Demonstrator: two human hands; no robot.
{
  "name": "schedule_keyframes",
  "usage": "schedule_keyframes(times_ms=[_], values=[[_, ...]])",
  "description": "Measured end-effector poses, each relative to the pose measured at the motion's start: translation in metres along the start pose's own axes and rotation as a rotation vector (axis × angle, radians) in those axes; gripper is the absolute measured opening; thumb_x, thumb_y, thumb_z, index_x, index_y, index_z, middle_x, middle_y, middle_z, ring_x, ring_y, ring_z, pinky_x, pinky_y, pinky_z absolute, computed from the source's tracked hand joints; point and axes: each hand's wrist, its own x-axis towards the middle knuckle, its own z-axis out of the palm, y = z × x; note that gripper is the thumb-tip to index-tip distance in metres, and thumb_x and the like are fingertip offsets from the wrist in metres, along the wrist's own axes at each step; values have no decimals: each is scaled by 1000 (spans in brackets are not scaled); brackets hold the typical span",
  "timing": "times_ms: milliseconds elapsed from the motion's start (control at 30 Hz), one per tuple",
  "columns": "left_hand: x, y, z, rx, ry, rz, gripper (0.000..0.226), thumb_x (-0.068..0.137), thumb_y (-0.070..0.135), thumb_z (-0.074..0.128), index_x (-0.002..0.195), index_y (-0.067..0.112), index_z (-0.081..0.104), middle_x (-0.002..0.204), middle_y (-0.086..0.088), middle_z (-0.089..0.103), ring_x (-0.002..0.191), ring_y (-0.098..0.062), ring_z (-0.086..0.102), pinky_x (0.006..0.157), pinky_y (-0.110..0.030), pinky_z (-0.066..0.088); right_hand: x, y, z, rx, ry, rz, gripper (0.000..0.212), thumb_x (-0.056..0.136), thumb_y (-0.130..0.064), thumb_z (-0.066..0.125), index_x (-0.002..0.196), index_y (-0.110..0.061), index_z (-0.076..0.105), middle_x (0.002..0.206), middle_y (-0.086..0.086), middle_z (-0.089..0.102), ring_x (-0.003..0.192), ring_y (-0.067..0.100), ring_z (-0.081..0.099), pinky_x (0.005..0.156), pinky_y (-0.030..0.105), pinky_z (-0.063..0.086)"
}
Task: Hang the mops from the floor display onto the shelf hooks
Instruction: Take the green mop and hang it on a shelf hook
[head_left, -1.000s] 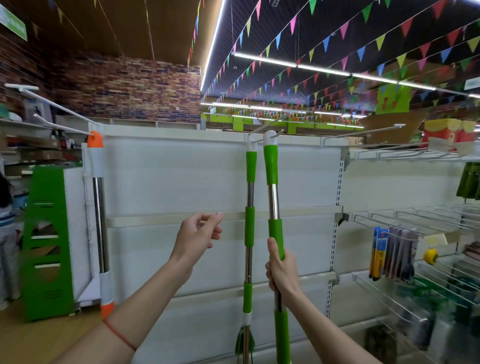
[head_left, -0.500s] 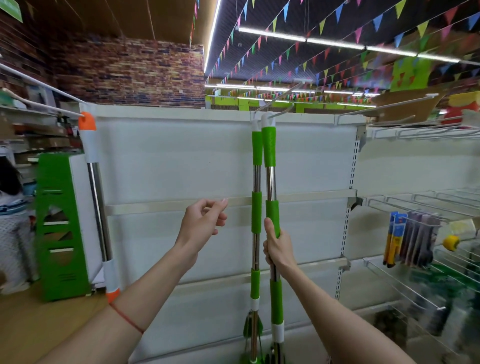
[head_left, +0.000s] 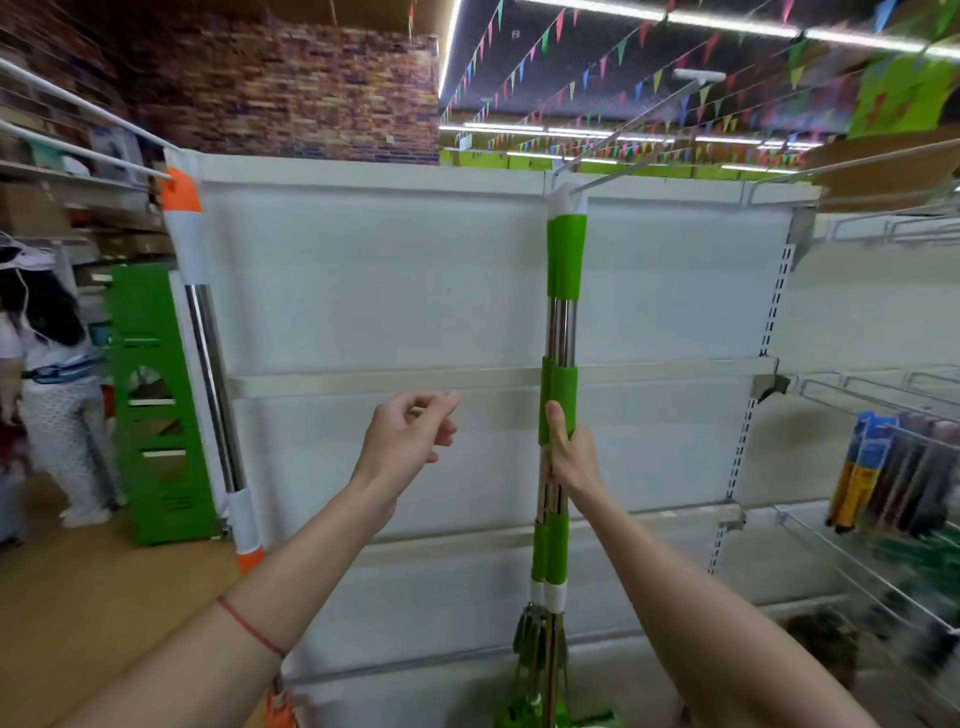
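The right hand (head_left: 569, 457) grips a green mop (head_left: 563, 332) at mid-handle, its long axis upright, its cap right at the hook (head_left: 631, 169) atop the shelf (head_left: 374, 291), directly above the hand. A second green mop hangs just behind, touching it. The left hand (head_left: 408, 441) is empty, fingers loosely curled, left of both and farther off. An orange mop (head_left: 208, 338) hangs far left.

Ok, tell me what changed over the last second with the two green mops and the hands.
The right hand has brought its green mop leftward until it sits tight against the hanging green mop; a second ago a clear gap separated them. The grip stayed on the same handle. The left hand stayed raised, empty, fingers loosely curled. The orange mop hangs unchanged.
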Motion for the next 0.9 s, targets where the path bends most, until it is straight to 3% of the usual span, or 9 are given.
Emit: schedule_keyframes(times_ms=[300,367,433,500,567,633,767,900], values=[[4,-10,-22,11,35,-15,25,99,34,66,100,9,70,83,-4,71,80,-19,68,73,-35,51,2,-8,1,13,-16,21,48,105,-52,44,77,-14,49,62,7,48,55,22,50,45,29,42],[2,-12,-25,8,39,-24,26,99,34,66,101,8,70,82,-4,71,80,-19,68,73,-35,51,3,-7,-1,-5,-44,65,61,98,-69,42,86,-10,53,67,7,53,61,24,55,55,35,49],[-1,-14,-28,6,42,-32,23,99,33,66,97,10,69,82,-4,72,79,-19,68,71,-34,51,14,5,-4,-49,-70,111,94,79,-93,36,105,-5,57,84,8,61,79,28,63,78,48,57],[-4,-15,-32,2,46,-37,21,99,33,66,93,13,68,83,-5,72,79,-19,69,71,-33,51,10,-2,-7,-114,-104,164,106,74,-98,33,119,-4,54,100,10,62,95,30,63,89,48,53],[-9,-15,-35,-4,50,-38,21,98,34,67,91,14,67,83,-5,72,78,-19,68,71,-34,51,-6,-21,-9,-180,-119,210,79,90,-79,44,118,-5,47,103,8,59,98,29,60,85,41,48],[-14,-16,-39,-7,55,-38,21,98,34,67,91,14,67,83,-5,72,77,-18,68,71,-34,51,-13,-26,-10,-253,-91,220,57,98,-59,54,118,-7,45,111,12,60,103,31,61,86,43,49],[-28,-17,-51,-6,80,-51,21,98,35,67,91,15,67,84,-5,72,79,-20,69,74,-36,52,-28,-35,-13,-371,-91,240,53,98,-46,58,127,-4,42,125,21,59,109,39,63,94,53,54],[-45,-16,-68,-18,137,-54,18,99,33,66,89,17,65,84,-5,72,79,-20,68,74,-37,51,-56,-62,-13,-404,-135,138,44,99,-35,58,126,-1,51,112,16,63,98,32,63,87,46,54]])
